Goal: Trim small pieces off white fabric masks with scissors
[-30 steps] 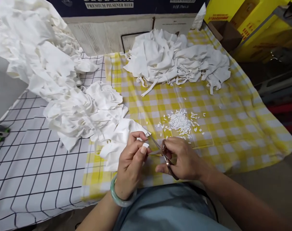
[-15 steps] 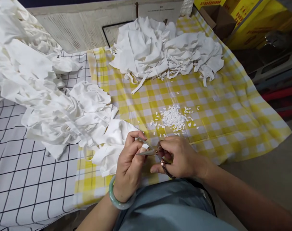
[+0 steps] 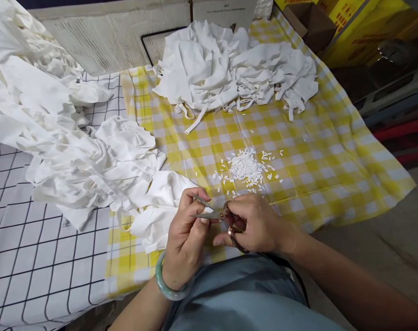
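My left hand [image 3: 186,234], with a green bangle at the wrist, pinches the edge of a white fabric piece [image 3: 157,209] near the front of the table. My right hand [image 3: 255,225] grips small scissors [image 3: 217,216] by the handles, fingers through the loops. The blades are slightly apart and point left at my left fingertips. Whether a small tag sits between the blades is hidden by my fingers. Just beyond my hands lies a little heap of white cut snippets [image 3: 245,166] on the yellow checked cloth [image 3: 319,165].
A large pile of white fabric [image 3: 64,138] covers the left side over a black-grid white cloth [image 3: 40,257]. Another heap of white pieces with straps [image 3: 236,69] lies at the back. Cardboard boxes [image 3: 109,32] stand behind; yellow boxes [image 3: 364,32] at the right.
The small white tag seen at my left fingertips a second ago no longer shows. The scissors swung from slanting to nearly level. The view shifted slightly down and left.
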`<state>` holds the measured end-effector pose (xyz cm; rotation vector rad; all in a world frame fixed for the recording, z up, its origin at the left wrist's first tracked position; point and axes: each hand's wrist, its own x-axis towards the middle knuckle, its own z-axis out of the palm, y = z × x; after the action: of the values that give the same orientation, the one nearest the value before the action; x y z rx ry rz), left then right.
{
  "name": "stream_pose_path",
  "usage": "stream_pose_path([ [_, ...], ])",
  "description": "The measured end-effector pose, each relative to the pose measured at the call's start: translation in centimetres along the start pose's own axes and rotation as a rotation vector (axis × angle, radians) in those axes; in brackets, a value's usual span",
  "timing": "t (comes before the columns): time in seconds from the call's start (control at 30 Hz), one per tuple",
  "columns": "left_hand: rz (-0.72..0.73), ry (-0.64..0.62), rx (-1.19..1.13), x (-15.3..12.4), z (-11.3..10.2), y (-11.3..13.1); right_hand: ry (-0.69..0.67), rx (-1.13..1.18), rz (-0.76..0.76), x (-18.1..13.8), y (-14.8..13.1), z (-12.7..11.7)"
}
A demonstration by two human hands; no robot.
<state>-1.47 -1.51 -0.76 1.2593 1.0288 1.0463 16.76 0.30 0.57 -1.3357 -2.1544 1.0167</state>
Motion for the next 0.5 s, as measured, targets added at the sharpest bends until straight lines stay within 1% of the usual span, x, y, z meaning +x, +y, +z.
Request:
stream_pose_path([
  [0.23,0.005,0.011,0.007,0.0,0.5,-0.1,0.017,0.017,0.019,-0.4,0.3,-0.1],
  [0.33,0.012,0.012,0.017,0.4,1.0,-0.1,0.033,-0.001,0.055,-0.8,0.6,-0.3],
  [0.4,0.024,-0.014,0.026,0.9,1.5,0.1,0.039,-0.019,0.103,-1.3,0.8,-0.5],
  [0.5,0.037,-0.100,0.068,1.7,2.2,0.3,0.053,-0.035,0.197,-2.3,1.4,-0.8],
])
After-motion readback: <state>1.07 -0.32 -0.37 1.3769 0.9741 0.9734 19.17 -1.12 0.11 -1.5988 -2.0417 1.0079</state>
